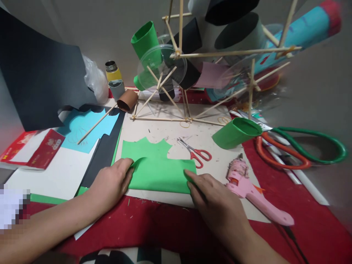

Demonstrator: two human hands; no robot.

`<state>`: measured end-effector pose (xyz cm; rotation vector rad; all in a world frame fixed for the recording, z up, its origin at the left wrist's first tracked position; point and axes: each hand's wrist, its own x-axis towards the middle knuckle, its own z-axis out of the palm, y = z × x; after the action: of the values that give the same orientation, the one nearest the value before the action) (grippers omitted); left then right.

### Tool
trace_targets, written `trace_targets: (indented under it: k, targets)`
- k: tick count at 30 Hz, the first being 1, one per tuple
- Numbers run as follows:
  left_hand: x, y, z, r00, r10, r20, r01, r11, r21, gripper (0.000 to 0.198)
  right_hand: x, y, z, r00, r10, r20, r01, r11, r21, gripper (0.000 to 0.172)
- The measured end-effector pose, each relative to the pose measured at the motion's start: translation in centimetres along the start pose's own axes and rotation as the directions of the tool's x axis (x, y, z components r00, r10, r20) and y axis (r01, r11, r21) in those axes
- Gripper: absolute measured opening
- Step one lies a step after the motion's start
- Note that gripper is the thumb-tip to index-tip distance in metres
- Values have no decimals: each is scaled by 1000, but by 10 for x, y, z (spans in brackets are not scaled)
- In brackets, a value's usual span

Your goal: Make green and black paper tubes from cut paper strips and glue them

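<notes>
Nearest to where I stood, the person's left hand (119, 178) gripped the left edge of a green paper (162, 174), while the right hand (211, 194) had its fingers on the right edge, so the paper was held between the two. It sat at the near side of a pale board (205, 128) laid on a red cloth (154, 223), its scalloped edge facing away from the person.

To the right, a pink glue gun (251, 192) lay with its nozzle pointing away. Small scissors (197, 151) rested, blades apart, just beyond the paper's right corner. Over on the left, a red packet (45, 149) lay near a blue paper (79, 126), across which a thin stick ran.

Farther off, a green tube (229, 135) leaned on the board, near large scissors with red and green handles (275, 140). Behind stood a frame of wooden sticks (161, 120) with clear discs and coloured tubes about it. A brown tube (128, 101), a grey tube (117, 90) and a yellow bottle (112, 75) stood toward the back left.
</notes>
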<state>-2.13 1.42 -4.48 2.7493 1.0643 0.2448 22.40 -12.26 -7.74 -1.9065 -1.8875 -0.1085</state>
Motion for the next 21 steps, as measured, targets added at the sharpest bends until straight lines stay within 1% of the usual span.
trace_targets:
  k: [2,4,7,9,10,12,13,15,17,19,21]
  targets:
    - [-2,0,3,1000,11,-11,-9,992,123,24,0,0,0,1000,1,10,-1,1000,-24,29]
    - [-4,0,4,1000,-7,9,4,970,243,31,1,0,1,1000,-1,7,2,999,-48,30]
    - [-6,0,-1,999,-14,35,0,932,362,40,1,0,1,999,-27,-28,24,996,-87,30]
    - [-7,0,-6,999,34,4,-33,910,412,44,1,0,1,997,-48,-52,43,994,-100,30]
    - [-7,0,-9,997,77,-19,-60,898,436,46,1,0,1,996,-56,-63,50,993,-103,30]
    - [-6,1,-14,978,205,-35,-166,872,461,50,2,0,0,995,-68,-72,59,992,-114,31]
    - [-5,2,-16,959,283,-13,-247,856,454,53,2,0,0,995,-71,-71,62,991,-122,32]
    - [-2,3,-19,902,422,90,-422,818,391,59,2,1,-1,995,-74,-62,64,988,-140,35]
    - [2,4,-22,843,490,221,-537,791,293,63,2,2,-2,996,-74,-50,65,985,-160,38]
    - [7,4,-23,810,482,335,-564,797,217,67,1,2,-3,997,-74,-32,67,981,-180,40]
    - [10,3,-22,798,457,393,-550,818,166,68,1,2,-5,998,-71,-1,69,979,-194,42]
